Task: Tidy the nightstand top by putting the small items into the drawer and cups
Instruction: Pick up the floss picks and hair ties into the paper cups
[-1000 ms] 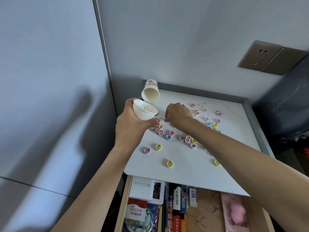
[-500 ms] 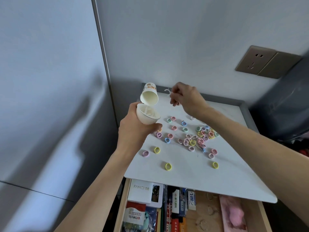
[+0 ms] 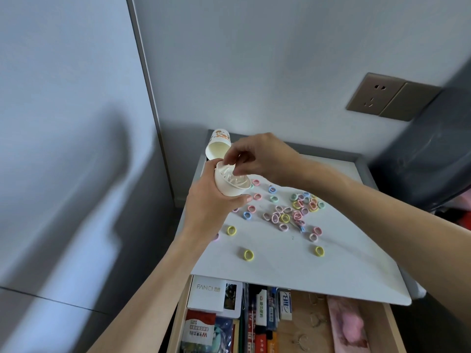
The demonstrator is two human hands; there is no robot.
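One white cup [image 3: 230, 186] is gripped by left hand [image 3: 205, 202], right hand [image 3: 262, 155] above.

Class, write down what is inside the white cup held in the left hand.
The white cup, gripped by the left hand, holds pale white pieces, too blurred to name. The right hand, fingers curled over the rim, hides its far part.

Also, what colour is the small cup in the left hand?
Plain white paper cup, best seen in the head view.
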